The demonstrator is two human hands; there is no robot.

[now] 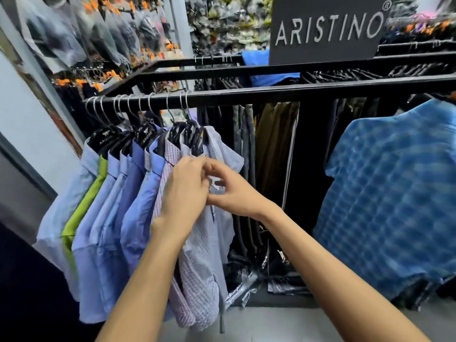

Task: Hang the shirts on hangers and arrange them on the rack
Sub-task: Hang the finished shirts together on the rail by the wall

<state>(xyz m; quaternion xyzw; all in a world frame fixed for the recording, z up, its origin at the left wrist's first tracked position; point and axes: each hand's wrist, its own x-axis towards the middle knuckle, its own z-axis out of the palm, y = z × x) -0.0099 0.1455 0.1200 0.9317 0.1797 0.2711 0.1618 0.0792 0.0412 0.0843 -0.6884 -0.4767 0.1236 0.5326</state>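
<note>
Several shirts hang on black hangers [145,137] along the left part of a black rack rail [271,93]: pale blue, one green [84,206], mid blue and fine checks. The rightmost one is a pale checked shirt [204,255]. Both my hands meet at its upper front, just below the collar. My left hand [185,188] pinches the fabric there with curled fingers. My right hand [232,191] pinches the same spot from the right. What lies between the fingertips is hidden. A blue plaid shirt [385,198] hangs apart at the right end of the rail.
Dark trousers [276,156] hang behind the rail in the middle. A black ARISTINO sign [328,30] stands on top of the rack. Bagged clothes [74,38] hang on the back wall at the left. Plastic-wrapped items [246,280] lie low under the rack.
</note>
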